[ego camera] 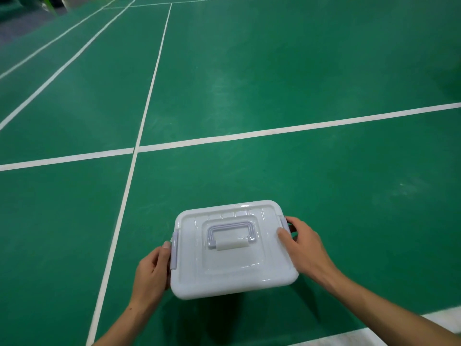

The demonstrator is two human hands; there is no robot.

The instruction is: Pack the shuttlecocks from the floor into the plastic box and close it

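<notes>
While the plastic box point(234, 248) sits low in the near middle of the view, over the green court floor point(274, 83), its white lid point(239, 260) lies flat on top and covers it fully. It is a glossy, rounded rectangle with a raised centre panel, and a pale lilac carry handle point(230, 233) lies folded flat there. Lilac latches point(174, 248) sit at its left and right ends. The left hand point(152, 268) grips the left end, thumb beside the latch. The right hand point(303, 245) grips the right end, thumb on the lid, fingers curled around the side. White court lines point(299, 127) cross the floor beyond.
</notes>
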